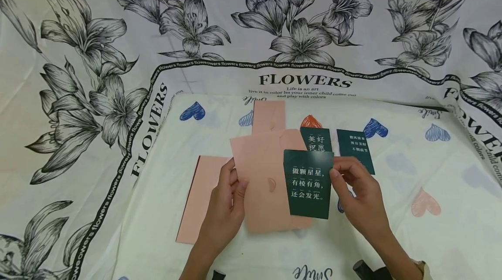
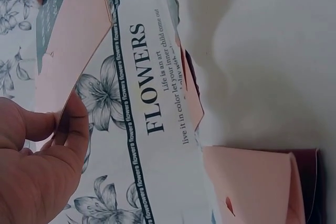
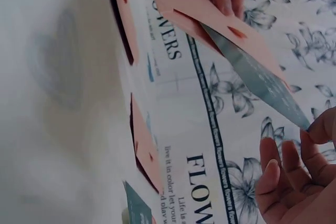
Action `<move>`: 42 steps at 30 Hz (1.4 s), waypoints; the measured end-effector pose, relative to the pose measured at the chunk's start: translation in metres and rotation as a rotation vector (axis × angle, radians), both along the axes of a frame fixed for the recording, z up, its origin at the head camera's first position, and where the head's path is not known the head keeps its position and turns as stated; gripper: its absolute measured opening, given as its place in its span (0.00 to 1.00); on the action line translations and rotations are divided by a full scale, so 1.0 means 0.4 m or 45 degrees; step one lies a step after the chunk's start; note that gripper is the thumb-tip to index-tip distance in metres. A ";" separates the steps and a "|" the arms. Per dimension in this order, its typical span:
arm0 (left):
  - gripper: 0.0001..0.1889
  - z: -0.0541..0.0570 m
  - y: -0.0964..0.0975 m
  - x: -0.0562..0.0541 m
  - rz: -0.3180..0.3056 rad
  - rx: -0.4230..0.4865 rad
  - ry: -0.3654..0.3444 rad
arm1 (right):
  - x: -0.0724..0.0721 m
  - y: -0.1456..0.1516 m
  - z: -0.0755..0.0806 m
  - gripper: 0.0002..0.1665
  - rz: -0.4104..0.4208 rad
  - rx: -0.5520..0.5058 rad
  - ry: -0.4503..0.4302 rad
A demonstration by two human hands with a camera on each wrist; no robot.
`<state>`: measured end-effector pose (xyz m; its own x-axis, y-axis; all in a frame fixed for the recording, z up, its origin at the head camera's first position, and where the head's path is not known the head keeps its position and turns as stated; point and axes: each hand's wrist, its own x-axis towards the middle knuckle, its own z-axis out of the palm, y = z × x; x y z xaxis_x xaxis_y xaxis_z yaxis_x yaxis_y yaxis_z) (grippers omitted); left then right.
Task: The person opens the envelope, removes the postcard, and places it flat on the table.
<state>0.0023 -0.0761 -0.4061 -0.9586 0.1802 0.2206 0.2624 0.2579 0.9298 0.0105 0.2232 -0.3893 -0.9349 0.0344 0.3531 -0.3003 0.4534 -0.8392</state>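
In the head view, my left hand (image 1: 225, 210) pinches the left edge of a light pink paper envelope (image 1: 262, 175), its thumb on the front. The envelope has a small half-moon cut. A dark green card (image 1: 310, 206) with white Chinese text overlaps the envelope's right side. My right hand (image 1: 358, 193) pinches that card's right edge between thumb and forefinger, the other fingers loosely curled. From the right wrist view, the card (image 3: 252, 74) appears to sit between the envelope's (image 3: 205, 3) pink layers. How far it reaches inside is hidden.
Another pink envelope (image 1: 196, 201) lies at the left, partly behind my left hand. A further pink piece (image 1: 268, 116) lies behind the held envelope. Two more green cards, a nearer-middle one (image 1: 315, 134) and a right one (image 1: 354, 143), lie on the heart-printed cloth (image 1: 451, 236).
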 end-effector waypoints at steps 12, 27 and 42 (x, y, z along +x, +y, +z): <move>0.24 0.004 -0.009 -0.006 0.020 0.040 0.030 | 0.001 0.087 0.015 0.11 -0.225 -0.121 0.054; 0.26 0.004 -0.023 -0.008 0.112 0.009 -0.047 | 0.009 0.124 -0.068 0.14 -0.334 0.065 -0.217; 0.28 0.005 -0.008 -0.006 0.108 0.017 -0.112 | 0.016 0.105 -0.156 0.15 -0.279 0.286 -0.428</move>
